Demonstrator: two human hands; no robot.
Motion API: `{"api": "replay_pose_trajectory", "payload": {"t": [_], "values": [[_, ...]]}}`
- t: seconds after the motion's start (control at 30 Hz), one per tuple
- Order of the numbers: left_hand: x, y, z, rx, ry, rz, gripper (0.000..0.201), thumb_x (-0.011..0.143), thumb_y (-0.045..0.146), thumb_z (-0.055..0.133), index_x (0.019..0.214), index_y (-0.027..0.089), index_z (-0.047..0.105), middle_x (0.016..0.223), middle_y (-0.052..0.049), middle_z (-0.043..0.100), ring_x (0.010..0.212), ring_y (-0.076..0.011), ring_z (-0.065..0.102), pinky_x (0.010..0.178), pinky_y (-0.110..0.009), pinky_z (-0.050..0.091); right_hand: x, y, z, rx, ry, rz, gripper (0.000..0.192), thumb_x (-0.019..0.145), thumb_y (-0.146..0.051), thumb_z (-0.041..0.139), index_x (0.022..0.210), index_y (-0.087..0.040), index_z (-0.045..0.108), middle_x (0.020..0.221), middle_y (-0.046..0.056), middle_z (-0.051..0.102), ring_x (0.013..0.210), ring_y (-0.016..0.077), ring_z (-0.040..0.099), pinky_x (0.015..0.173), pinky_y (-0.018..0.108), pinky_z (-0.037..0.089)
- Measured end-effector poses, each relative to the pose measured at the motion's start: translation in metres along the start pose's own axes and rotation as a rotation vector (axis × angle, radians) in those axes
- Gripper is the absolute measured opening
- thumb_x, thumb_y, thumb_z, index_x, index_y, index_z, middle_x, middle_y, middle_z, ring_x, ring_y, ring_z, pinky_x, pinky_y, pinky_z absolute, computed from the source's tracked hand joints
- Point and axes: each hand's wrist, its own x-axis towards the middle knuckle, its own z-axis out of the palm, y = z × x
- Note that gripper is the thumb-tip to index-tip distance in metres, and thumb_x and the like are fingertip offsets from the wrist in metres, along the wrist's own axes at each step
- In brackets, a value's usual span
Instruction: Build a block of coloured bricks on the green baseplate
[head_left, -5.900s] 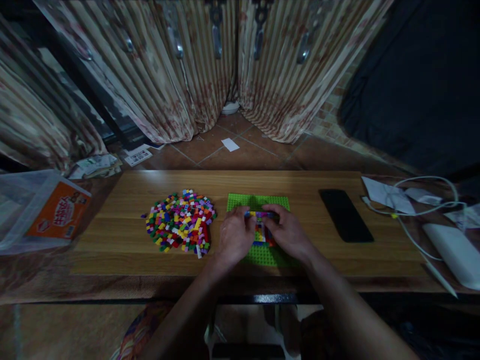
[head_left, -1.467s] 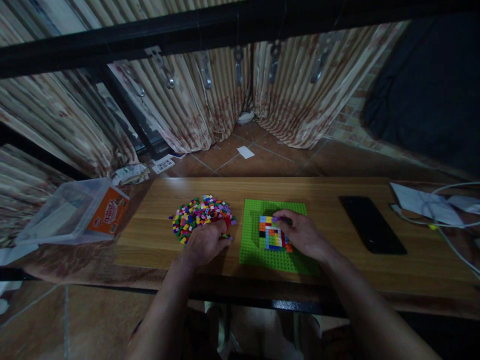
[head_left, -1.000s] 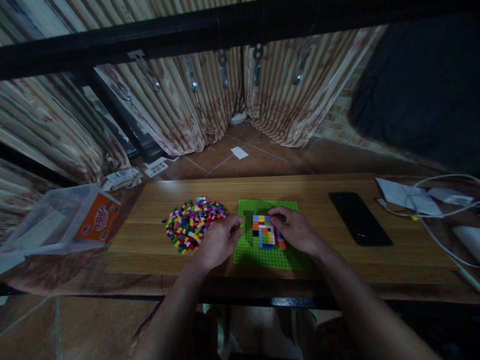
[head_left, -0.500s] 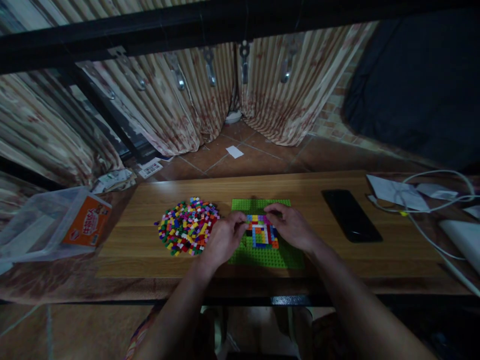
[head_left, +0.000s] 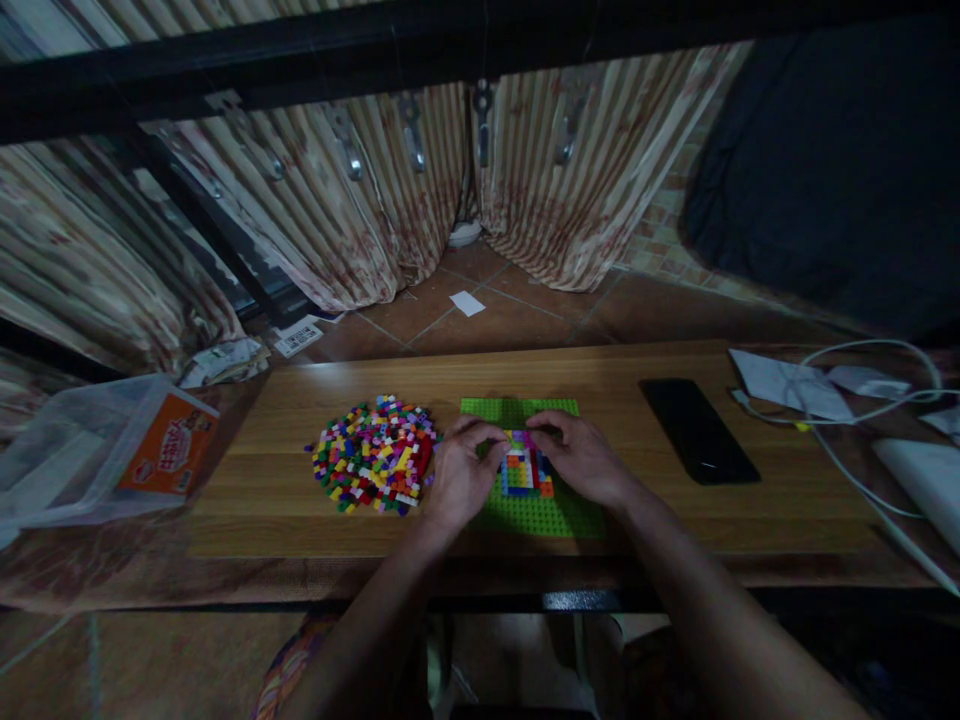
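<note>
Both hands [head_left: 517, 465] pinching bricks on green baseplate [head_left: 536, 510], brick pile [head_left: 371, 455] left, phone [head_left: 697, 430] right

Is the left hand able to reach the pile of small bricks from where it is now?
Probably yes: the left hand rests just beside the brick pile, and nothing lies between them.

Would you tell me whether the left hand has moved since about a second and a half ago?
Yes. The left hand went right, from the brick pile onto the green baseplate, beside the right hand.
</note>
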Motion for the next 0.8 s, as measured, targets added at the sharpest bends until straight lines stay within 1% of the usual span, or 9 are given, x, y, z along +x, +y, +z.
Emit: {"api": "replay_pose_trajectory", "payload": {"t": [0.1,0.2,0.33,0.53,0.67,0.8], "values": [[0.0,-0.002,0.001,-0.025,0.019,-0.023,0.004,0.081,0.019,0.067,0.08,0.022,0.071,0.087,-0.001,0.065,0.087,-0.0144,0.061,0.082,-0.028,0.047,-0.001,0.0,0.0,0.007,-0.007,0.001,0.022,0.085,-0.021,0.053,0.101,-0.019,0.069,0.098,0.006,0.073,0.084,0.0183,0.066,0.08,0.033,0.049],[0.002,-0.003,-0.001,-0.033,0.001,-0.009,0.005,0.08,0.017,0.067,0.081,0.021,0.071,0.086,-0.001,0.065,0.085,-0.0143,0.061,0.08,-0.028,0.048,-0.001,0.0,-0.001,0.016,-0.014,0.003,0.022,0.085,-0.022,0.053,0.101,-0.019,0.068,0.097,0.006,0.073,0.083,0.018,0.066,0.079,0.032,0.049],[0.004,-0.003,-0.007,0.015,-0.039,0.035,0.005,0.081,0.019,0.066,0.08,0.021,0.07,0.087,-0.002,0.065,0.087,-0.0154,0.061,0.081,-0.029,0.048,-0.001,-0.002,-0.002,0.011,-0.022,0.014,0.021,0.085,-0.022,0.054,0.1,-0.019,0.068,0.096,0.005,0.072,0.083,0.0181,0.066,0.079,0.032,0.049],[0.006,0.001,-0.011,0.102,-0.094,0.054,0.008,0.083,0.02,0.063,0.081,0.021,0.07,0.09,-0.003,0.066,0.09,-0.0174,0.061,0.085,-0.032,0.047,-0.001,0.0,0.0,0.003,-0.024,-0.003,0.021,0.086,-0.024,0.053,0.1,-0.019,0.068,0.099,0.005,0.072,0.084,0.0178,0.065,0.08,0.032,0.048],[0.005,0.003,-0.01,0.151,-0.121,0.062,0.008,0.084,0.022,0.063,0.083,0.023,0.07,0.094,-0.003,0.066,0.094,-0.0186,0.06,0.089,-0.034,0.045,-0.001,0.001,0.001,-0.008,-0.031,0.0,0.021,0.086,-0.025,0.053,0.1,-0.02,0.068,0.099,0.005,0.072,0.083,0.0178,0.065,0.079,0.032,0.048],[0.007,0.004,-0.006,0.15,-0.096,0.034,0.005,0.082,0.021,0.065,0.08,0.022,0.069,0.092,-0.002,0.066,0.093,-0.0186,0.06,0.089,-0.034,0.045,-0.001,0.002,0.001,-0.003,-0.025,-0.011,0.021,0.086,-0.025,0.052,0.099,-0.021,0.068,0.097,0.004,0.072,0.08,0.0172,0.064,0.077,0.032,0.048]]}}
